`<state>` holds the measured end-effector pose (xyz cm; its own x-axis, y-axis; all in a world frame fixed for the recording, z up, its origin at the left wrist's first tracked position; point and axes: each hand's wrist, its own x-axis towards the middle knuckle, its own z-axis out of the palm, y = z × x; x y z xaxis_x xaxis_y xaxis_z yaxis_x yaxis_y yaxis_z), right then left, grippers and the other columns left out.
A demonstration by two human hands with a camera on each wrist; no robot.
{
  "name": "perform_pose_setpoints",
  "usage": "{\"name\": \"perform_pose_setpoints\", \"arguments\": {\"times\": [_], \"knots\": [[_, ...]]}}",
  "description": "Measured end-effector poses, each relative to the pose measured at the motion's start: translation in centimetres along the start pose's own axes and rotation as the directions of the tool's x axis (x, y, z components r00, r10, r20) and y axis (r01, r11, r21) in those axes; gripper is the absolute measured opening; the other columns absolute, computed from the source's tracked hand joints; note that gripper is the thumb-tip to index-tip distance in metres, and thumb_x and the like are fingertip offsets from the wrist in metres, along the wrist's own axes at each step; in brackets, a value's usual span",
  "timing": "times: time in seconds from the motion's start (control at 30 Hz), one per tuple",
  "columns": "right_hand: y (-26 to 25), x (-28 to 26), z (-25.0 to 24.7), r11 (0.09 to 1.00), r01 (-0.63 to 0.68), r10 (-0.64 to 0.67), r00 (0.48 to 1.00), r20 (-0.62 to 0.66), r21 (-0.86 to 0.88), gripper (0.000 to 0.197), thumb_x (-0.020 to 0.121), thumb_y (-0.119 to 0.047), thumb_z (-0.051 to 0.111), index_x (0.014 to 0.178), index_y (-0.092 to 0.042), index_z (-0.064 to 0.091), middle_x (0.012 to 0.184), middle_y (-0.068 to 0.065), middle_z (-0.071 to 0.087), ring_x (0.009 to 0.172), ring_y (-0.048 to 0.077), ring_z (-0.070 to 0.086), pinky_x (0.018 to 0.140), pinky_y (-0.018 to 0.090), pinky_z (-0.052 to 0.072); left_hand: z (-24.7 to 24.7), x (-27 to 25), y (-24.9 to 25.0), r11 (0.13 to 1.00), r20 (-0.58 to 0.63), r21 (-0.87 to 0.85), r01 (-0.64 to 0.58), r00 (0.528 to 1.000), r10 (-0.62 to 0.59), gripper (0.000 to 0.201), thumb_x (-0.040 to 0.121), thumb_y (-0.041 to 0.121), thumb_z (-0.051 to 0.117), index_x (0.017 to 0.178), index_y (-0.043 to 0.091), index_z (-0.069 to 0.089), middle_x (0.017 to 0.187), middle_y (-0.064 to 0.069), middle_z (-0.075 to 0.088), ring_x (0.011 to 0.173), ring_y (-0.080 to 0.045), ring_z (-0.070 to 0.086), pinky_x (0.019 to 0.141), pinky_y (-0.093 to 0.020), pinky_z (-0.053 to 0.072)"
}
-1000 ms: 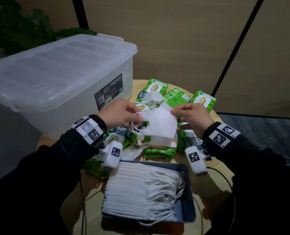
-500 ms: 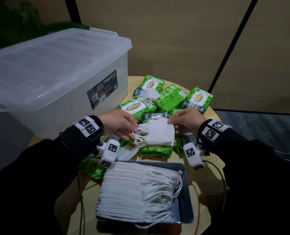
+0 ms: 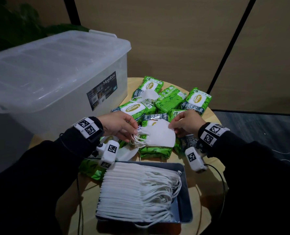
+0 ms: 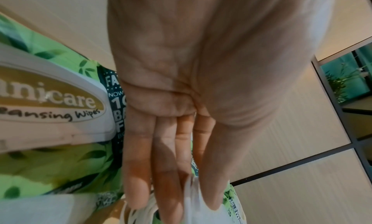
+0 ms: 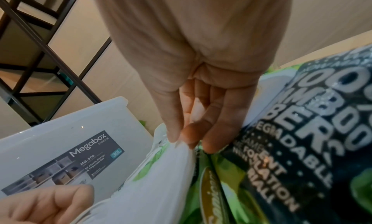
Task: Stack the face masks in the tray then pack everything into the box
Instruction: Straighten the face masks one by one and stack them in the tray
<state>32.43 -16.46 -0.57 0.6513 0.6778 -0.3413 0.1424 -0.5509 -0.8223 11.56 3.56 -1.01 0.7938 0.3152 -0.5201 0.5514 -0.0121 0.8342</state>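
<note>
I hold a small bundle of folded face masks (image 3: 157, 135) between both hands, above the green wipes packs (image 3: 155, 150) on the far side of the tray (image 3: 185, 197). My left hand (image 3: 119, 124) pinches the left end, where the ear loops (image 3: 135, 141) hang out; the left wrist view shows thumb and fingertips closed on the white edge. My right hand (image 3: 186, 122) pinches the upper right corner between thumb and forefinger, as the right wrist view confirms. Neither hand wraps the bundle; both grips are fingertip pinches only.

The tray sits near me on the round table (image 3: 213, 116) and already carries a long row of stacked masks (image 3: 134, 189), loops trailing right. One loose mask (image 3: 148, 95) lies far off on the packs, and another white piece (image 3: 126, 154) shows under my left wrist. The lidded storage box (image 3: 56, 72) stands at far left, closed.

Likely faults from here:
- Fan-out. The bundle is held at two points, so a loosened pinch could let the inner masks slide apart.
- Loop snagging. The hanging loops could catch on my wrist-mounted camera (image 3: 109, 154) or on loops in the tray.
- Misalignment. Setting the bundle down reversed would put loops on the wrong side and upset the row.
- Overflow. The row nearly fills the tray; added masks may ride over its rim.
</note>
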Motion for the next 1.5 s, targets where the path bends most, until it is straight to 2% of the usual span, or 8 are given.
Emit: {"name": "perform_pose_setpoints", "arguments": {"times": [0.3, 0.5, 0.67, 0.87, 0.97, 1.13, 1.27, 1.5], "knots": [[-0.3, -0.8, 0.3, 0.961, 0.002, -0.012, 0.999, -0.033, -0.276, 0.013, 0.064, -0.013, 0.092, 0.069, -0.008, 0.081, 0.073, 0.011, 0.077, 0.075, 0.03, 0.076, 0.067, 0.048, 0.065, -2.1, -1.1, 0.8, 0.948, -0.165, 0.3, 0.107, 0.985, -0.059, 0.013, 0.095, 0.016, 0.072, 0.104, 0.007, 0.071, 0.097, -0.013, 0.076, 0.082, -0.027, 0.075, 0.065, -0.037, 0.061], [-0.5, -0.9, 0.7, 0.865, 0.049, -0.017, 0.998, 0.067, -0.499, 0.011, 0.068, -0.016, 0.083, 0.058, -0.017, 0.08, 0.071, 0.004, 0.077, 0.074, 0.022, 0.073, 0.062, 0.04, 0.064, -1.7, -2.9, -0.1, 0.809, -0.007, 0.556, 0.189, 0.975, -0.223, 0.02, 0.09, 0.019, 0.079, 0.104, 0.006, 0.074, 0.08, -0.013, 0.077, 0.069, -0.025, 0.073, 0.065, -0.034, 0.058], [-0.2, 0.1, 1.4, 0.779, 0.081, -0.063, 0.997, 0.051, -0.621, 0.02, 0.085, -0.017, 0.069, 0.072, -0.01, 0.082, 0.077, 0.008, 0.077, 0.078, 0.026, 0.073, 0.066, 0.041, 0.062, -0.2, -2.9, -0.3, 0.697, -0.022, 0.691, 0.193, 0.969, -0.247, 0.032, 0.08, 0.037, 0.087, 0.091, 0.009, 0.081, 0.081, -0.008, 0.079, 0.067, -0.018, 0.073, 0.061, -0.027, 0.058], [-0.6, -0.1, 1.4, 0.781, 0.082, -0.079, 0.996, 0.032, -0.62, 0.024, 0.088, -0.018, 0.069, 0.076, 0.002, 0.071, 0.069, 0.016, 0.063, 0.075, 0.035, 0.063, 0.054, 0.032, 0.04, 0.8, -2.8, -0.8, 0.67, -0.053, 0.72, 0.182, 0.977, -0.208, 0.011, 0.081, 0.018, 0.087, 0.085, 0.011, 0.079, 0.069, -0.002, 0.076, 0.054, -0.011, 0.068, 0.052, -0.022, 0.055], [-1.4, -0.4, 1.0, 0.806, 0.147, -0.193, 0.981, -0.02, -0.573, 0.045, 0.093, -0.032, 0.07, 0.126, -0.004, 0.065, 0.107, 0.017, 0.071, 0.097, 0.034, 0.066, 0.071, 0.032, 0.044, -0.8, -3.9, 0.3, 0.685, -0.035, 0.719, 0.117, 0.991, -0.132, 0.008, 0.086, 0.017, 0.079, 0.082, 0.012, 0.075, 0.075, -0.005, 0.076, 0.061, -0.017, 0.068, 0.054, -0.024, 0.053], [-4.2, -3.3, 2.3, 0.658, 0.628, -0.571, 0.776, 0.268, -0.415, 0.111, 0.071, -0.031, 0.093, 0.159, -0.04, 0.027, 0.155, -0.007, 0.046, 0.133, 0.011, 0.046, 0.108, 0.032, 0.039, -3.1, -7.5, 4.5, 0.983, -0.178, 0.144, -0.117, 0.974, 0.142, 0.015, 0.096, 0.005, 0.056, 0.083, 0.006, 0.061, 0.06, -0.007, 0.055, 0.059, -0.022, 0.067, 0.056, -0.032, 0.06], [-5.2, -3.3, 4.2, 0.539, 0.76, -0.713, 0.642, 0.283, -0.364, 0.126, 0.067, -0.031, 0.095, 0.161, -0.043, 0.013, 0.163, -0.009, 0.029, 0.144, 0.011, 0.029, 0.113, 0.029, 0.028, -1.5, -8.3, 6.0, 0.931, -0.144, -0.324, -0.171, 0.981, 0.13, 0.025, 0.093, 0.007, 0.049, 0.114, -0.003, 0.057, 0.076, -0.019, 0.067, 0.065, -0.03, 0.072, 0.049, -0.032, 0.06], [-5.1, -2.0, 2.6, 0.534, 0.825, -0.84, 0.542, -0.007, -0.188, 0.028, 0.089, -0.018, 0.079, 0.115, -0.028, 0.077, 0.129, -0.008, 0.066, 0.116, 0.007, 0.059, 0.098, 0.028, 0.047, -0.5, -6.3, 6.8, 0.832, -0.041, -0.553, -0.045, 0.999, 0.026, 0.027, 0.094, 0.011, 0.044, 0.116, -0.002, 0.055, 0.072, -0.014, 0.067, 0.055, -0.022, 0.07, 0.048, -0.029, 0.061]]}}
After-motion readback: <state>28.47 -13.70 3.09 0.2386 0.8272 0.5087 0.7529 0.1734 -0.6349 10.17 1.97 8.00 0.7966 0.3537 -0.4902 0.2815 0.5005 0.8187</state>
